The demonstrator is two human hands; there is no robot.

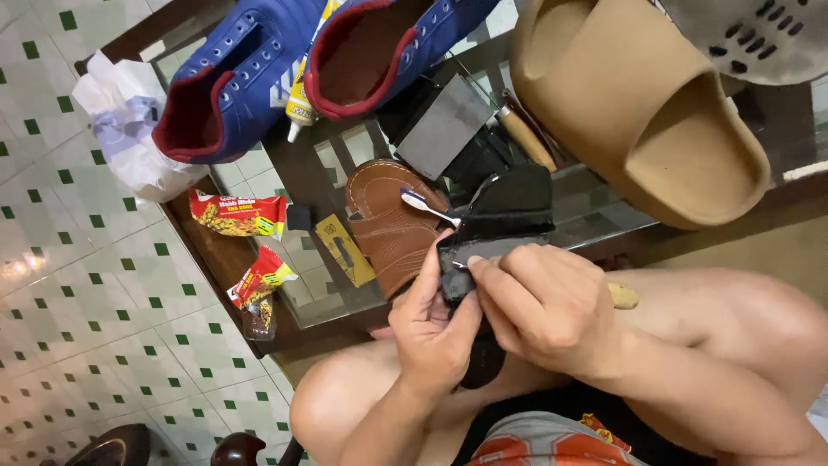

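Bare knees fill the lower middle of the frame, and just above them both hands close around a black sandal (504,216). Left hand (431,332) wraps the sole from below, fingers curled and thumb pressed to its edge. Right hand (548,306) is closed too, gripping a wooden-handled tool (623,296) whose tip I cannot see against the black sole.

That sandal looks light and rubbery; it should flex in the middle, so the firm hold is at the thick sole edge, not the soft strap.

Behind it on the glass-topped counter (595,203) lies a brown leather sandal (388,229) with a toothbrush (427,205) across it. Blue sneakers (250,78) sit at the upper left, a glue tube (299,108) between them, and a tan foam slide (638,103) at the upper right.
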